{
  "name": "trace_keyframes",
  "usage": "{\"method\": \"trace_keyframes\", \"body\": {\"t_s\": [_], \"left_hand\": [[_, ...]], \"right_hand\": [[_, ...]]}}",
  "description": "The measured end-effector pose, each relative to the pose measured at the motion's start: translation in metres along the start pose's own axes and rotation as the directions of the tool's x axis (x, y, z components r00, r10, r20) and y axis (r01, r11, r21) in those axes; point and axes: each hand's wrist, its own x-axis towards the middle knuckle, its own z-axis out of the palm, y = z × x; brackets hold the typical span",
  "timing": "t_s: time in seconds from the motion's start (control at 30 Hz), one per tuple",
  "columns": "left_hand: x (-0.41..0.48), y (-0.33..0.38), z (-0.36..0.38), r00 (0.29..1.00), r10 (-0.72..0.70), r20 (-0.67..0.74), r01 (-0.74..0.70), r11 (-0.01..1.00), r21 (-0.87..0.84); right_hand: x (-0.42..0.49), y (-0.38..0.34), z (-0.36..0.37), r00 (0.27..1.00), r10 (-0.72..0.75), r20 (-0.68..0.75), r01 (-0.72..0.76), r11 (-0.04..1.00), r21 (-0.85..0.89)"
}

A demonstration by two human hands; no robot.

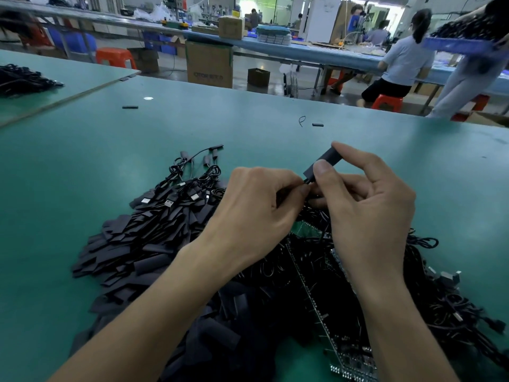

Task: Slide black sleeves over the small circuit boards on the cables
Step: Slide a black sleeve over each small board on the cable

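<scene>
Board inside the black sleeve (pixel 321 164) wasn't visible. Cable (pixel 306 181) mostly hidden under curled left hand (pixel 256 205) fingers. Forearms covered mid part of sleeve pile (pixel 132 244). Green panel (pixel 349 362) cut off at bottom edge. Carton (pixel 209 64) print too blurry to read.

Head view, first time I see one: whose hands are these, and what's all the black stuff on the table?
No machine here: a camera worn on a person's head looks down at their own bare hands. The right hand pinches a black sleeve; the left hand pinches a cable end at its lower opening. On the green table lie a heap of loose sleeves on the left and tangled cables with circuit-board strips on the right.
</scene>
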Motion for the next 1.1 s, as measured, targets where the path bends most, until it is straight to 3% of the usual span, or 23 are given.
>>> {"method": "trace_keyframes", "body": {"t_s": [0.33,0.47,0.7,0.8,0.93,1.0,1.1], "left_hand": [[0.001,0.001,-0.004,1.000,-0.013,0.028,0.013,1.000,-0.007],[0.001,0.004,-0.009,0.985,-0.064,0.158,0.075,0.995,-0.065],[0.002,-0.007,-0.017,0.940,-0.173,0.295,0.168,0.985,0.043],[0.005,-0.017,-0.017,0.952,-0.208,0.223,0.211,0.977,0.013],[0.013,-0.044,-0.022,0.931,-0.352,-0.091,0.344,0.934,-0.095],[0.019,-0.065,-0.024,0.884,-0.398,-0.246,0.404,0.914,-0.027],[0.030,-0.096,-0.031,0.831,-0.428,-0.356,0.482,0.873,0.074]], "right_hand": [[0.002,-0.004,0.000,0.999,0.013,0.031,-0.016,0.997,0.080],[0.008,-0.010,-0.008,0.998,0.054,0.022,-0.058,0.976,0.208],[0.013,-0.015,-0.019,0.990,0.140,-0.029,-0.122,0.935,0.334],[0.016,-0.014,-0.021,0.985,0.169,-0.035,-0.153,0.950,0.271],[0.021,-0.005,-0.029,0.986,0.157,-0.049,-0.158,0.987,-0.008],[0.021,-0.002,-0.032,0.989,0.144,0.020,-0.138,0.975,-0.172],[0.018,-0.001,-0.030,0.959,0.177,0.222,-0.091,0.932,-0.350]]}}
